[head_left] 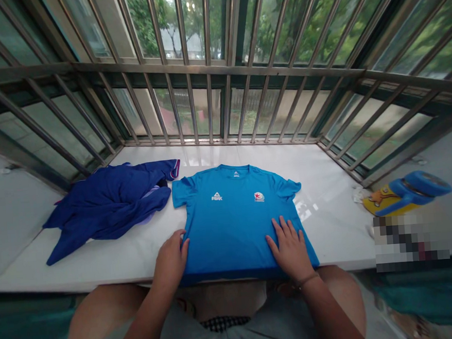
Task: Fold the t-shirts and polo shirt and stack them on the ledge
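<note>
A bright blue short-sleeved T-shirt (233,215) lies flat and face up on a white marble ledge (330,224), its collar pointing away from me. Its chest bears a white PEAK logo and a round red-and-white badge. My left hand (171,261) rests at the shirt's left side edge, fingers lying on the fabric without visibly gripping it. My right hand (289,247) lies flat on the lower right of the shirt with its fingers spread. A dark band circles the right wrist.
A crumpled dark blue garment (108,203) lies left of the shirt. A blue-and-yellow plastic object (405,193) and a blurred patch (409,242) sit at the right. Metal window bars (205,88) rise behind the ledge, and its front edge is near my legs.
</note>
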`<action>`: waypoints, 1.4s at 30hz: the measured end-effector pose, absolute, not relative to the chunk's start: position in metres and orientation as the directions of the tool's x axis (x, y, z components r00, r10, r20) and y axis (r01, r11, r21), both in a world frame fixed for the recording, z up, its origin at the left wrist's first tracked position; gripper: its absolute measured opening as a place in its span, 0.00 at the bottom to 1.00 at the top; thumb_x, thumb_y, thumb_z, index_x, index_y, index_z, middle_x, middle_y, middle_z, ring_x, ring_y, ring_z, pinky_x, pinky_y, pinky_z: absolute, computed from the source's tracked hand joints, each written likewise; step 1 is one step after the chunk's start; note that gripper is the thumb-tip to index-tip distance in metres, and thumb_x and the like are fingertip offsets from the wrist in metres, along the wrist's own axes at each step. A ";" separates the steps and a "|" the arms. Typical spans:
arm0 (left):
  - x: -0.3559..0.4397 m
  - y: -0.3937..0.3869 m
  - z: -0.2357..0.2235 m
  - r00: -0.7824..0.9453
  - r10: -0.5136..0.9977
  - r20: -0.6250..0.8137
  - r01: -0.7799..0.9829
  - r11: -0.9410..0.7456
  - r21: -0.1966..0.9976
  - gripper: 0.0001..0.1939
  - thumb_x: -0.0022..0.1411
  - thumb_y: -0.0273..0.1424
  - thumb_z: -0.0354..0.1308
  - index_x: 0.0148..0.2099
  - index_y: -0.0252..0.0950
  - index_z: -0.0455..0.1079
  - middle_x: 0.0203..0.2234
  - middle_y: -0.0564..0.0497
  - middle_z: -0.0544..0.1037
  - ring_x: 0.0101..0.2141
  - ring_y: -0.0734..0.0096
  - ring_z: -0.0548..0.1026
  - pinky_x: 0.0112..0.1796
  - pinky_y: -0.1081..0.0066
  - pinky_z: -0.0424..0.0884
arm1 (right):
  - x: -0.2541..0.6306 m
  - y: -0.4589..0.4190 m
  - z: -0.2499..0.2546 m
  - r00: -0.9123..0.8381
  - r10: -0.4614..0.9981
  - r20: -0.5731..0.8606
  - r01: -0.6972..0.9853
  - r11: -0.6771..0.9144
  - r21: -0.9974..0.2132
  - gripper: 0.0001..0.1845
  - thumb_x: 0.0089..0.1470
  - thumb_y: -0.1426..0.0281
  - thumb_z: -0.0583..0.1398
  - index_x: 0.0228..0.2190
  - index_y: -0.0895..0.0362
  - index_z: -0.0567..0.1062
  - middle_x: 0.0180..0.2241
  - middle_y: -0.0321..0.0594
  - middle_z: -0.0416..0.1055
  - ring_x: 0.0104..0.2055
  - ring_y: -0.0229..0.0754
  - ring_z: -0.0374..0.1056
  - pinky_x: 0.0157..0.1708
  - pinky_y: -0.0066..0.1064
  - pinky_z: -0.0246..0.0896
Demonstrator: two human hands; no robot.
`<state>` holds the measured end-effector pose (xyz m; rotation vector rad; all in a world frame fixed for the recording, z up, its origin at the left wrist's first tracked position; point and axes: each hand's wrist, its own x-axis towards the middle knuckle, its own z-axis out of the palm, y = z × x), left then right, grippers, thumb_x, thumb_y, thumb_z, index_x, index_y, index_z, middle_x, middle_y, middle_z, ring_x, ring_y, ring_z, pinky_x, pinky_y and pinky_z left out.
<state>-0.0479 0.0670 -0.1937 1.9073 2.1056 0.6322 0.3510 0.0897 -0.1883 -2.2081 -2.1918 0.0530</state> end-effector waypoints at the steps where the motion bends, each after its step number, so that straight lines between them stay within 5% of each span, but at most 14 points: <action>1: -0.050 0.064 -0.193 -0.114 0.989 0.092 0.878 0.057 0.476 0.15 0.76 0.37 0.50 0.59 0.39 0.69 0.39 0.45 0.83 0.42 0.54 0.83 0.47 0.60 0.75 | 0.351 0.085 -0.189 0.008 1.000 -0.009 0.999 -0.008 -0.036 0.37 0.74 0.51 0.47 0.76 0.52 0.60 0.79 0.45 0.48 0.80 0.60 0.44 0.75 0.62 0.41; 8: -0.061 0.051 -0.194 -0.064 0.994 0.088 0.855 0.009 0.518 0.12 0.72 0.39 0.53 0.52 0.44 0.73 0.43 0.43 0.83 0.47 0.49 0.82 0.52 0.53 0.76 | 0.360 0.043 -0.192 -0.085 0.987 0.134 0.993 0.095 -0.074 0.34 0.73 0.51 0.51 0.71 0.53 0.70 0.74 0.51 0.61 0.73 0.63 0.60 0.66 0.57 0.60; 13: -0.020 0.090 -0.166 0.043 0.968 0.246 0.858 -0.162 0.487 0.14 0.74 0.42 0.53 0.51 0.43 0.76 0.46 0.41 0.82 0.50 0.47 0.80 0.55 0.50 0.76 | 0.402 0.093 -0.162 0.015 0.993 0.113 0.981 0.007 -0.193 0.25 0.74 0.57 0.51 0.56 0.56 0.80 0.49 0.54 0.81 0.50 0.56 0.76 0.54 0.46 0.68; 17: 0.035 0.154 -0.150 0.304 0.918 0.254 0.822 -0.388 0.417 0.18 0.77 0.42 0.53 0.59 0.39 0.76 0.58 0.40 0.81 0.60 0.51 0.76 0.63 0.53 0.70 | 0.442 0.187 -0.140 0.151 0.984 0.090 0.932 -0.111 -0.346 0.24 0.69 0.63 0.56 0.61 0.61 0.75 0.55 0.60 0.77 0.58 0.58 0.73 0.63 0.46 0.63; 22: 0.060 0.213 -0.166 0.282 0.948 0.146 0.897 -0.314 0.310 0.24 0.78 0.41 0.52 0.68 0.37 0.72 0.72 0.38 0.69 0.71 0.48 0.66 0.71 0.48 0.60 | 0.467 0.275 -0.134 0.159 0.987 0.006 0.871 -0.137 -0.472 0.41 0.53 0.73 0.66 0.68 0.66 0.68 0.68 0.63 0.68 0.68 0.57 0.67 0.68 0.42 0.59; 24: 0.057 0.220 -0.177 0.261 0.954 0.148 0.902 -0.296 0.314 0.25 0.78 0.41 0.51 0.70 0.38 0.71 0.73 0.39 0.67 0.72 0.48 0.65 0.73 0.45 0.56 | 0.474 0.291 -0.134 0.121 0.991 -0.050 0.854 -0.130 -0.503 0.39 0.49 0.73 0.68 0.63 0.62 0.75 0.62 0.57 0.75 0.63 0.54 0.72 0.64 0.40 0.63; 27: 0.052 0.219 -0.188 0.248 0.952 0.177 0.900 -0.294 0.322 0.25 0.79 0.42 0.49 0.70 0.40 0.71 0.73 0.41 0.67 0.72 0.50 0.65 0.73 0.44 0.54 | 0.489 0.302 -0.132 0.087 0.986 -0.140 0.824 -0.151 -0.546 0.20 0.45 0.70 0.71 0.44 0.57 0.84 0.42 0.46 0.84 0.49 0.51 0.78 0.56 0.38 0.68; 29: 0.052 0.218 -0.192 0.241 0.951 0.192 0.896 -0.294 0.332 0.24 0.78 0.42 0.50 0.69 0.41 0.71 0.73 0.42 0.69 0.72 0.50 0.65 0.73 0.44 0.54 | 0.499 0.305 -0.126 0.082 0.979 -0.188 0.794 -0.178 -0.581 0.09 0.44 0.67 0.73 0.31 0.55 0.82 0.29 0.40 0.81 0.40 0.48 0.76 0.49 0.36 0.70; 31: 0.052 0.219 -0.194 0.242 0.950 0.197 0.894 -0.297 0.337 0.24 0.78 0.42 0.50 0.68 0.41 0.72 0.73 0.42 0.69 0.72 0.50 0.65 0.73 0.44 0.54 | 0.508 0.307 -0.119 0.086 0.973 -0.214 0.746 -0.205 -0.633 0.12 0.46 0.62 0.73 0.25 0.55 0.79 0.24 0.38 0.77 0.37 0.46 0.74 0.45 0.34 0.70; 37: 0.050 0.224 -0.197 0.252 0.946 0.206 0.888 -0.310 0.340 0.24 0.77 0.42 0.51 0.69 0.41 0.71 0.73 0.42 0.69 0.71 0.49 0.66 0.73 0.44 0.54 | 0.508 0.307 -0.113 0.147 0.963 -0.227 0.511 -0.271 -0.816 0.19 0.63 0.48 0.62 0.35 0.51 0.76 0.33 0.42 0.79 0.40 0.46 0.76 0.42 0.33 0.75; 42: 0.051 0.222 -0.196 0.245 0.946 0.211 0.883 -0.307 0.354 0.24 0.77 0.41 0.52 0.69 0.43 0.72 0.72 0.43 0.69 0.71 0.51 0.66 0.73 0.44 0.54 | 0.501 0.310 -0.120 0.203 0.905 -0.374 0.435 -0.425 -0.794 0.22 0.62 0.46 0.65 0.36 0.52 0.74 0.27 0.40 0.75 0.32 0.45 0.73 0.37 0.38 0.77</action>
